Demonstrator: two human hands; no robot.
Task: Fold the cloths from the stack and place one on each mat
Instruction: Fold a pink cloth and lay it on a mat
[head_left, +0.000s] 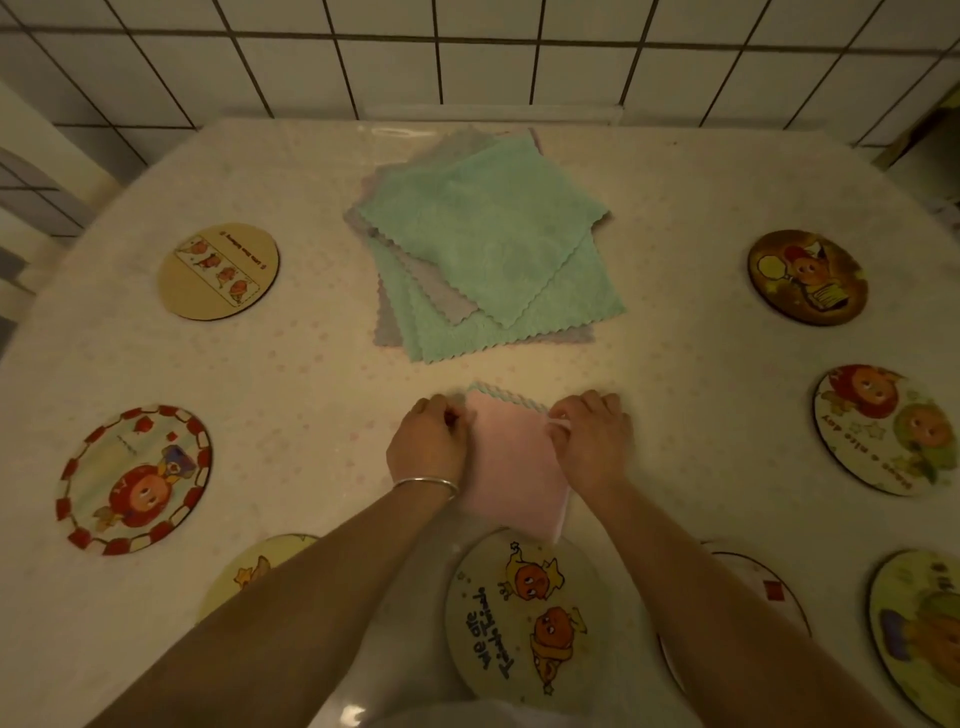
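Bare forearms, one bangle

The left wrist is wearing a thin silver bangle (426, 484); both arms are showing no sleeves.

Lighting dim and warm yellow, brightest on the table (311, 405) centre, falling off to dark corners. Soft shadows lie beneath the forearms. Faint glare shows on the near mat (519, 613). Wide-angle distortion bows the wall tiles (467, 52). Overall focus soft, grainy.

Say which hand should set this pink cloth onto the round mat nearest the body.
Probably right: the right hand pinches the folded pink cloth on the side where its near corner overhangs the round cartoon mat.
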